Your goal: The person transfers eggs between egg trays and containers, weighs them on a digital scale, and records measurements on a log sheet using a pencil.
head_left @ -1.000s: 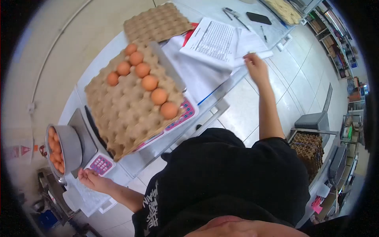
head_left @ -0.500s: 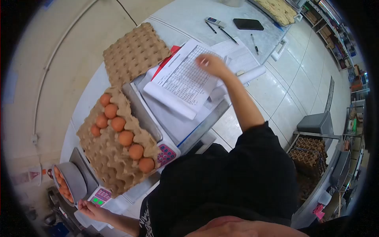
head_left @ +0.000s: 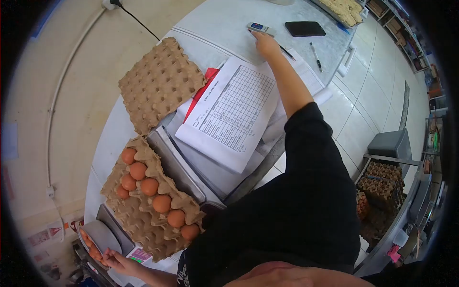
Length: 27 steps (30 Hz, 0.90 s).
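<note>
My right hand (head_left: 264,42) is at the far side of the table beside a grey handheld device (head_left: 261,28), its fingers drawn together on a dark pen that they mostly cover. My left hand (head_left: 115,261) is at the lower left by the rim of a metal bowl (head_left: 104,235) of brown eggs (head_left: 91,245), fingers loosely apart and holding nothing visible. The bowl stands on a scale (head_left: 139,255). Between the hands lie a cardboard egg tray (head_left: 143,221) with several brown eggs (head_left: 161,203) and a printed form (head_left: 239,103) on papers.
An upside-down-looking cardboard tray (head_left: 160,83) lies on the table (head_left: 210,24) near the wall. A black phone (head_left: 305,28), a pen (head_left: 316,57) and a tray of dough-like food (head_left: 342,10) are at the far right. Stacked egg trays (head_left: 380,179) stand on the right.
My right hand has moved from above the form to the device and pen. My left hand has shifted closer to the bowl's rim. The whole view has shifted slightly.
</note>
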{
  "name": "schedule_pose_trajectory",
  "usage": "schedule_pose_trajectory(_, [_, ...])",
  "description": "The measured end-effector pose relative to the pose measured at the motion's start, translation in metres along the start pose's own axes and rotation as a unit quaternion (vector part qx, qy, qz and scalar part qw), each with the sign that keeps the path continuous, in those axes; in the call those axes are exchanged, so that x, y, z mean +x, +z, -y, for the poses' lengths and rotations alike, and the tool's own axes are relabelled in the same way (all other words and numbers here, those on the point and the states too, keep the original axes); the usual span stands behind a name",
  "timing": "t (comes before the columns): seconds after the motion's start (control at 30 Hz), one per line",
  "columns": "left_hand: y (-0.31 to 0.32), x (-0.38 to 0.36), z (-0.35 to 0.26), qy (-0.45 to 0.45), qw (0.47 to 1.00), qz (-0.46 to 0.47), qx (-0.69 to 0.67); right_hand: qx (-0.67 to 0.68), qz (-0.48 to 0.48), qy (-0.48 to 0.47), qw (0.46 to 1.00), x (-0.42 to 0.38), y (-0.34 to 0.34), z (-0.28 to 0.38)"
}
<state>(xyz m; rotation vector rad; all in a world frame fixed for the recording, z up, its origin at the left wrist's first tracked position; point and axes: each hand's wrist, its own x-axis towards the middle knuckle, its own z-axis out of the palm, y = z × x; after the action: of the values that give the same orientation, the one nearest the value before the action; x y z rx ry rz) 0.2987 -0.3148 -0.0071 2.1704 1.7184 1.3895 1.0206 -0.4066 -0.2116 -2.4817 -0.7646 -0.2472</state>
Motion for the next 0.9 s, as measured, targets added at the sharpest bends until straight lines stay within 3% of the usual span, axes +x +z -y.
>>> schedule_pose_trajectory(0.1, [-0.006,0.004,0.006,0.015,1.0,0.022,-0.012,-0.105,0.084,-0.018,0.991,0.006,-0.003,0.015])
schedule_pose_trajectory(0.17, [-0.014,0.002,0.009,0.006,1.0,0.012,0.008,-0.08,0.15,0.02,0.985,0.006,-0.006,0.026])
schedule_pose_trajectory(0.3, [-0.02,-0.004,0.004,-0.057,0.998,-0.032,0.014,0.028,0.152,0.026,0.988,-0.012,-0.012,0.024])
schedule_pose_trajectory(0.33, [-0.022,-0.009,0.008,-0.062,0.998,-0.028,0.012,0.369,0.192,0.131,0.9,-0.024,-0.024,0.019])
schedule_pose_trajectory(0.37, [-0.024,-0.009,0.011,-0.047,0.999,-0.025,-0.003,0.662,0.205,0.219,0.687,-0.035,-0.031,0.017])
schedule_pose_trajectory(0.47, [-0.026,-0.013,0.015,-0.023,0.999,-0.024,-0.028,0.736,0.144,0.139,0.646,-0.078,-0.076,0.039])
schedule_pose_trajectory(0.5, [-0.027,-0.014,0.016,-0.012,0.999,-0.027,-0.036,0.735,0.146,0.137,0.647,-0.081,-0.075,0.031])
schedule_pose_trajectory(0.57, [-0.031,-0.017,0.023,-0.015,0.999,-0.028,-0.044,0.588,0.18,0.047,0.787,-0.088,-0.069,0.007])
schedule_pose_trajectory(0.6, [-0.032,-0.017,0.023,-0.014,0.998,-0.027,-0.052,0.589,0.181,0.045,0.787,-0.091,-0.072,0.01])
schedule_pose_trajectory(0.63, [-0.033,-0.019,0.021,-0.014,0.998,-0.028,-0.053,0.378,0.119,-0.024,0.918,-0.095,-0.074,0.013])
schedule_pose_trajectory(0.67, [-0.034,-0.02,0.019,-0.021,0.998,-0.027,-0.05,0.141,0.05,-0.09,0.985,-0.1,-0.077,0.014])
schedule_pose_trajectory(0.7, [-0.035,-0.02,0.016,-0.028,0.998,-0.025,-0.045,-0.002,0.004,-0.15,0.989,-0.101,-0.061,-0.002])
schedule_pose_trajectory(0.73, [-0.036,-0.021,0.014,-0.027,0.998,-0.025,-0.042,0.0,0.006,-0.15,0.989,-0.102,-0.061,-0.007])
schedule_pose_trajectory(0.8, [-0.041,-0.021,0.012,-0.018,0.998,-0.027,-0.048,0.047,0.137,-0.13,0.981,-0.105,-0.058,-0.005])
schedule_pose_trajectory(0.83, [-0.042,-0.022,0.009,-0.02,0.998,-0.031,-0.045,0.05,0.138,-0.134,0.98,-0.106,-0.059,0.0])
schedule_pose_trajectory(0.9, [-0.045,-0.023,0.003,-0.042,0.997,-0.034,-0.047,0.284,0.148,0.078,0.944,-0.111,-0.066,0.01])
